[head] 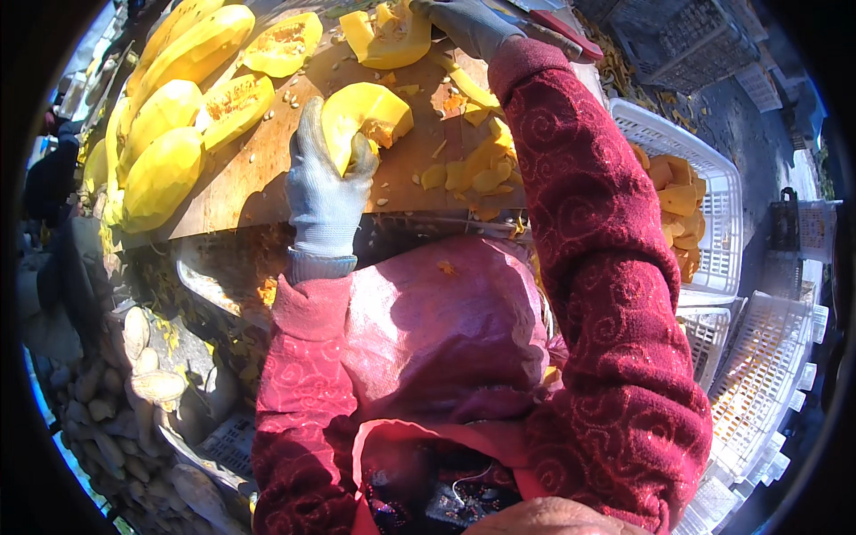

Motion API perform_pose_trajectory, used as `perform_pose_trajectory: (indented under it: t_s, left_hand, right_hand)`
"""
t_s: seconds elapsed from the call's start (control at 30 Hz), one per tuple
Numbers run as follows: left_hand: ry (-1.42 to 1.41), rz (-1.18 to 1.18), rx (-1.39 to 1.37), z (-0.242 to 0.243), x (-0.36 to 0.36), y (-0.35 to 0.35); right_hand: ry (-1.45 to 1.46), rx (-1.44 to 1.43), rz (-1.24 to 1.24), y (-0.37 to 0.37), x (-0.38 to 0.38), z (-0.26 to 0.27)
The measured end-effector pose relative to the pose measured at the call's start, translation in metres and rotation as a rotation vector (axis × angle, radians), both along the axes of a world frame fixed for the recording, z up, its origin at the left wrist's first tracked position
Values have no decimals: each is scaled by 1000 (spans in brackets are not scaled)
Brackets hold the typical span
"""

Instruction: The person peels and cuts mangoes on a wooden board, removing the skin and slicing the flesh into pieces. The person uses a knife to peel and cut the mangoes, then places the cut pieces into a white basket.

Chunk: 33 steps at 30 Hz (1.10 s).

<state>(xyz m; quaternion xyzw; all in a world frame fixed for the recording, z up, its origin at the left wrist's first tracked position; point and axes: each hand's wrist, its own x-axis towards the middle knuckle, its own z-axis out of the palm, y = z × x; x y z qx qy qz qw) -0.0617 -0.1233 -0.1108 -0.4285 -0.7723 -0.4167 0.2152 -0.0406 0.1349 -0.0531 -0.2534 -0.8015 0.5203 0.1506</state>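
Observation:
My left hand, in a pale grey-blue work glove, grips a curved, peeled piece of pumpkin on the wooden board. The piece's hollow side faces me, with orange pulp inside. At the top edge my gloved right hand reaches out beside a larger cut pumpkin chunk. Its fingers are partly cut off by the frame, so its grip is unclear. Just right of that wrist lies a red tool handle. Peelings and trimmed slices are heaped beneath my right forearm.
Peeled whole pumpkins and halved pumpkins line the board's left side. At right, a white plastic crate holds orange chunks; more white crates stand below it. Unpeeled pumpkins are piled at lower left.

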Motion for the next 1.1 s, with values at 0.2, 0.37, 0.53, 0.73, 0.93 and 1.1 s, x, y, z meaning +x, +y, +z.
perform_pose_trajectory:
  t_s: [0.2, 0.37, 0.53, 0.73, 0.93, 1.1]
  left_hand:
    - [-27, 29, -12, 1, 2, 1]
    - [-98, 25, 0, -4, -1, -1]
    - [-187, 51, -32, 2, 5, 9]
    - [-245, 79, -164, -4, 7, 0]
    - [-320, 15, -220, 5, 8, 4]
    - [-360, 31, -208, 8, 12, 0]
  right_hand:
    - [-109, 873, -57, 52, 22, -8]
    - [-465, 898, 56, 53, 43, -22]
    - [-472, 468, 34, 57, 50, -39]
    - [-332, 385, 95, 48, 41, -55]
    - [36, -36, 7, 86, 63, -45]
    - [436, 332, 166, 1, 89, -12]
